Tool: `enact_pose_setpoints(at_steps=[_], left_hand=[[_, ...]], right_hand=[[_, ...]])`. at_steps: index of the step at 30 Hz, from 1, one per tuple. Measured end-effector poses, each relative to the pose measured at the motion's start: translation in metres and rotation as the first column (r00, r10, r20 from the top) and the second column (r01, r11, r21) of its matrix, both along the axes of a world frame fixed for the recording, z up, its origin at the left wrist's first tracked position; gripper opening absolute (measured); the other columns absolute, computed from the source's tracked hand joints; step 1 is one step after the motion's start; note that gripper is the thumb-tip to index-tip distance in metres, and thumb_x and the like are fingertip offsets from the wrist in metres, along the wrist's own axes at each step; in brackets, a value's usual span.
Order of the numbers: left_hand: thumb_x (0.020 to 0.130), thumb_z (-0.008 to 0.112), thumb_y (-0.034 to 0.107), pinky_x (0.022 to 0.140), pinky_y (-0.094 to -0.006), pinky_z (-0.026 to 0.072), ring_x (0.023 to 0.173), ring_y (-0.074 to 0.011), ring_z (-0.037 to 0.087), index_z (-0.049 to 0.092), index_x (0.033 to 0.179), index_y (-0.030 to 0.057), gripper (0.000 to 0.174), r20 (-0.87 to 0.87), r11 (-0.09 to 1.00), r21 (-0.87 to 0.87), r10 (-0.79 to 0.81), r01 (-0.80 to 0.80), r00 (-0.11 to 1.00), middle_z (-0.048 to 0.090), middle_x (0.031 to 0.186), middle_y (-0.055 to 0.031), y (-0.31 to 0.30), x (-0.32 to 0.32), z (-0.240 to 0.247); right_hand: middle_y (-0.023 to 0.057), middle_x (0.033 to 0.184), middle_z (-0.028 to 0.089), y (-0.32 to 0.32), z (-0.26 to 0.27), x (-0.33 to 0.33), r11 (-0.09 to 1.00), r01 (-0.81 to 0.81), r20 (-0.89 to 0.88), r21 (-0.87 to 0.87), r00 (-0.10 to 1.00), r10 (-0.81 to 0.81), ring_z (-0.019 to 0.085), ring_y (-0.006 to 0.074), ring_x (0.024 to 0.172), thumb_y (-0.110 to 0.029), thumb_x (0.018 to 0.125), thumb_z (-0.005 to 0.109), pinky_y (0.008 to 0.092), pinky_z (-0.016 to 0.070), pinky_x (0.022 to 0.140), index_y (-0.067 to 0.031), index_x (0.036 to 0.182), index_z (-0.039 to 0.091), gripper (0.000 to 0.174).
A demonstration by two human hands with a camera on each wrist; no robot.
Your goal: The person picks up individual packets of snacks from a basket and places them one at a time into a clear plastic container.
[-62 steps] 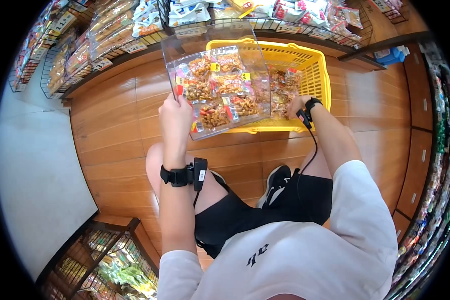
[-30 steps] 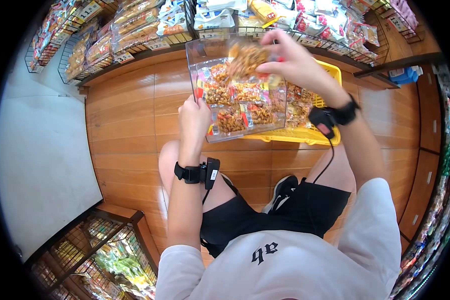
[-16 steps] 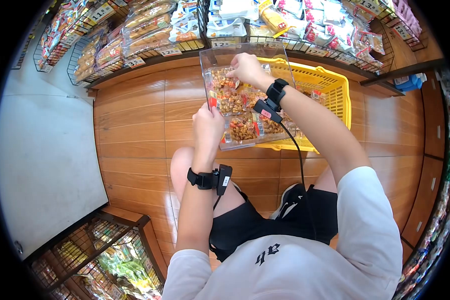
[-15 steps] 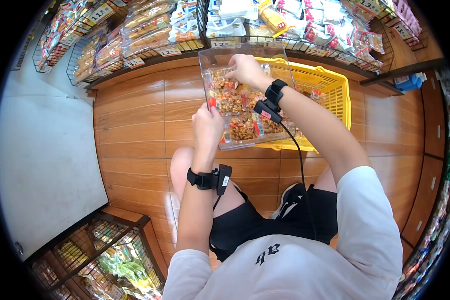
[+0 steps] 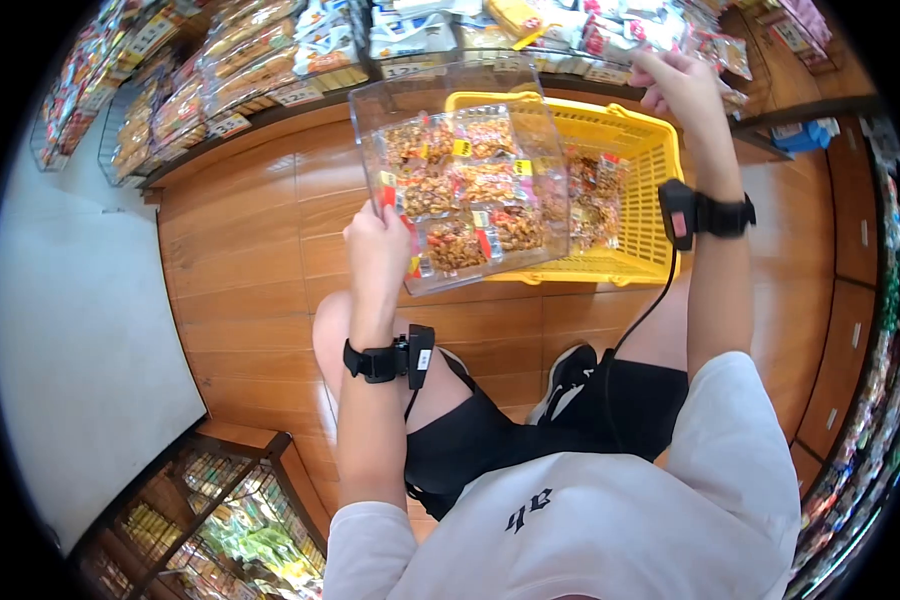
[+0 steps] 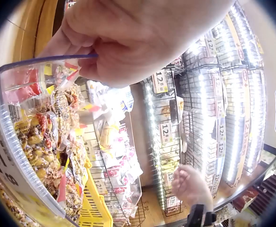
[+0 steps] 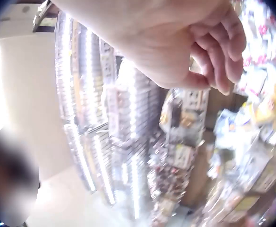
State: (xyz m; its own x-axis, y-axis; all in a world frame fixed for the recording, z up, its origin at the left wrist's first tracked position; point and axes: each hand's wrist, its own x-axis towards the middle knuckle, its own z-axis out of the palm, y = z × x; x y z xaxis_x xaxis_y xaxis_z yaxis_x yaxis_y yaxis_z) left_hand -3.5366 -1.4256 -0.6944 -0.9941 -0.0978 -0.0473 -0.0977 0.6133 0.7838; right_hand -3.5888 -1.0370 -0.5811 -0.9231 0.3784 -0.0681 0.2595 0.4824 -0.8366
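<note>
My left hand (image 5: 378, 248) grips the near left edge of a clear plastic box (image 5: 440, 280), its thumb and fingers closed over the rim in the left wrist view. Inside lie several clear packets (image 5: 454, 245) of brown, nut-like snack with red and yellow labels. The box sits tilted across the left part of a yellow shopping basket (image 5: 660, 215). More such packets (image 5: 595, 220) lie in the basket's uncovered right part. My right hand (image 5: 682, 85) is raised beyond the basket's far right corner, overlapping the shelf goods. Its fingers hang loosely curled with nothing in them in the right wrist view.
Wire shelf baskets with bagged breads (image 5: 250, 50) and white bags (image 5: 410, 35) run along the far side. At the right stand wooden drawers (image 5: 850, 260); a white panel (image 5: 80, 310) stands at the left. A blue container (image 5: 805, 135) is at the back right.
My right hand carried a packet from the basket into the box and let go of it there. Since then it has swung right and away, empty. The left hand keeps its grip on the box.
</note>
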Motion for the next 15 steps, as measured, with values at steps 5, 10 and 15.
enact_pose_setpoints(at_steps=[5,10,15], left_hand=[[0.096,0.054,0.014,0.079,-0.0432,0.0567,0.090,-0.0384,0.074,0.072,0.112,-0.0038,0.029,0.173,0.998,0.051,0.014,-0.023,0.985,0.074,0.093,-0.0266,-0.002,-0.003,-0.003],[0.096,0.054,0.014,0.078,-0.0432,0.0566,0.089,-0.0386,0.074,0.071,0.113,-0.0041,0.030,0.137,1.000,-0.028,0.014,-0.010,0.990,0.073,0.092,-0.0270,0.000,-0.003,0.001],[0.098,0.055,0.017,0.066,-0.0368,0.0561,0.069,-0.0214,0.071,0.072,0.116,-0.0044,0.032,0.048,0.994,-0.107,-0.022,0.027,0.999,0.074,0.083,-0.0191,0.005,-0.002,0.006]], right_hand=[[0.0138,0.096,0.076,0.086,-0.164,0.007,0.946,-0.250,0.715,0.205,0.698,0.029,0.072,0.0199,0.078,-0.039,0.084,0.076,0.0330,0.0597,0.066,0.0017,0.100,0.073,0.043],[0.0262,0.114,0.070,0.079,-0.276,0.055,0.859,-0.470,0.867,0.203,0.495,0.065,0.069,0.0335,0.104,-0.032,0.077,0.082,0.0397,0.0589,0.075,0.0067,0.109,0.070,0.052],[0.0219,0.128,0.063,0.077,-0.358,0.078,0.910,-0.294,0.885,0.293,0.443,-0.142,0.063,0.0342,0.118,-0.037,0.082,0.082,0.0401,0.0523,0.097,0.0054,0.125,0.056,0.066]])
